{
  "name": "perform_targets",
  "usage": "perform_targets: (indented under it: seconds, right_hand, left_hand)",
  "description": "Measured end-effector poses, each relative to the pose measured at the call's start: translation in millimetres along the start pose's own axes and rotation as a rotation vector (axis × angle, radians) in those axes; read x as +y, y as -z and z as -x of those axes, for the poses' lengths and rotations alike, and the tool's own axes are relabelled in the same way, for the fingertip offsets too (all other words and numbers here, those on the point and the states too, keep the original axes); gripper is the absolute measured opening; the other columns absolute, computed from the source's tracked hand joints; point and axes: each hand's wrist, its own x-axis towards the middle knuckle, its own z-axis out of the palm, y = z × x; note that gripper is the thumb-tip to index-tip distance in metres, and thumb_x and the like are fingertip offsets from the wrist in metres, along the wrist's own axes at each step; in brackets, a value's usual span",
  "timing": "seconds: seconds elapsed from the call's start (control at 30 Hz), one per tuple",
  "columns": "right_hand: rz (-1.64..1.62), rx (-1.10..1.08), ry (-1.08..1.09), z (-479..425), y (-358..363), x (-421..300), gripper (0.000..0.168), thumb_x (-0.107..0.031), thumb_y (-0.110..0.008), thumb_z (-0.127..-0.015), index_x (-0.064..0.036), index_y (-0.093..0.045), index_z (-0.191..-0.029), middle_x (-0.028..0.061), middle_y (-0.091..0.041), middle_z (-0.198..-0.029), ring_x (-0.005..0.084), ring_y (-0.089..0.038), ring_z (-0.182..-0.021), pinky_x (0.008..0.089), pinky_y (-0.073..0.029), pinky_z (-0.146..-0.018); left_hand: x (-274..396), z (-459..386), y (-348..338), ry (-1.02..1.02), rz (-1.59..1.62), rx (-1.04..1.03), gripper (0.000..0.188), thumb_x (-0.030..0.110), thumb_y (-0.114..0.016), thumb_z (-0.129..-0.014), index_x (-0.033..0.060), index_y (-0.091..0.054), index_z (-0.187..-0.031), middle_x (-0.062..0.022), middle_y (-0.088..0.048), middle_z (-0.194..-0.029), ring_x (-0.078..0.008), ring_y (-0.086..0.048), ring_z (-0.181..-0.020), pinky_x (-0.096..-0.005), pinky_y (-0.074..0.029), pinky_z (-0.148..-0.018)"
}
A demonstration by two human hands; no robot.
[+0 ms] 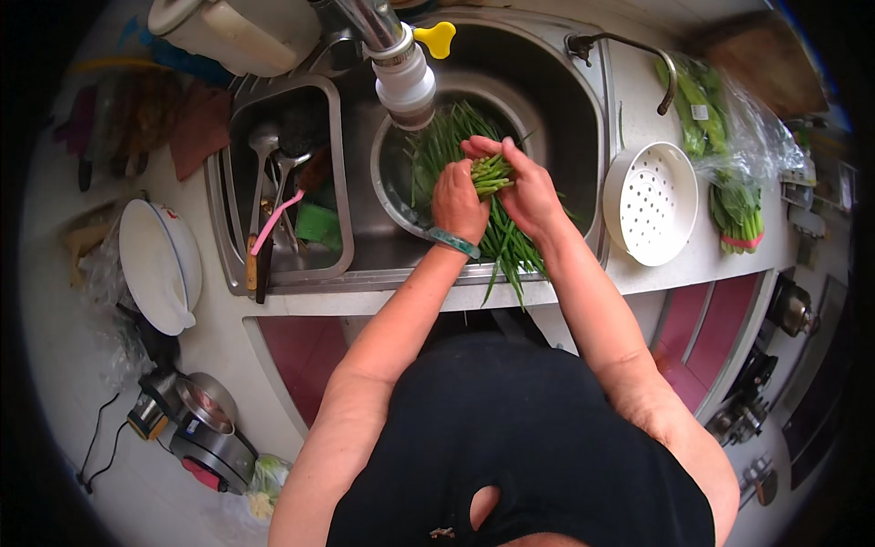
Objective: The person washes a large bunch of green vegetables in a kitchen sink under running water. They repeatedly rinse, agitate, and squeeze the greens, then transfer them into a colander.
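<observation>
Over the sink basin (567, 102), a bunch of garlic chives (491, 176) is held between my two hands, its cut stem ends bundled together. My left hand (459, 199), with a green bangle at the wrist, wraps around the bunch from the left. Cupped against its other side is my right hand (530, 188), fingers extended. Long green leaves (511, 243) hang below the hands and over the sink's front rim. More leaves lie in water in a round metal bowl (377, 161) beneath, partly hidden by my hands.
A white faucet nozzle (405, 92) hangs above the bowl. Utensils, including a ladle (263, 140), fill the drainer basket (346, 225) at left. To the right stand a white perforated basket (649, 205) and bagged greens (704, 109). A white enamel basin (154, 267) sits left.
</observation>
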Motion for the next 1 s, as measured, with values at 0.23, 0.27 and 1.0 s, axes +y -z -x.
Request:
perform_targets:
  seconds: [0.23,0.27,1.0]
  right_hand:
    - [0.237,-0.069,0.089,5,12,-3,0.038,-0.017,-0.040,-0.090,0.004,-0.052,-0.119,0.0124,-0.055,-0.120,0.0191,-0.049,-0.111,0.0302,-0.035,-0.097]
    - [0.248,-0.060,0.139,4,14,-1,0.039,-0.017,-0.041,-0.089,0.004,-0.052,-0.120,0.0121,-0.055,-0.120,0.0186,-0.050,-0.111,0.0296,-0.035,-0.097]
    - [0.703,-0.154,0.437,-11,14,-13,0.062,-0.045,-0.045,-0.088,-0.007,-0.034,-0.135,0.0126,-0.035,-0.140,0.0252,-0.030,-0.131,0.0385,-0.019,-0.108]
  left_hand:
    - [9,2,-6,0.006,0.067,-0.012,0.045,0.004,-0.068,-0.063,0.0049,-0.047,-0.102,-0.0149,-0.055,-0.092,-0.0359,-0.054,-0.087,-0.0424,-0.044,-0.073]
    - [11,3,-7,0.006,0.091,-0.015,0.045,0.005,-0.069,-0.063,0.0049,-0.047,-0.103,-0.0150,-0.055,-0.093,-0.0358,-0.054,-0.087,-0.0422,-0.044,-0.073]
    - [0,-7,-4,0.161,0.289,-0.020,0.043,0.006,-0.071,-0.066,0.0061,-0.050,-0.104,-0.0138,-0.059,-0.085,-0.0301,-0.059,-0.081,-0.0363,-0.048,-0.070]
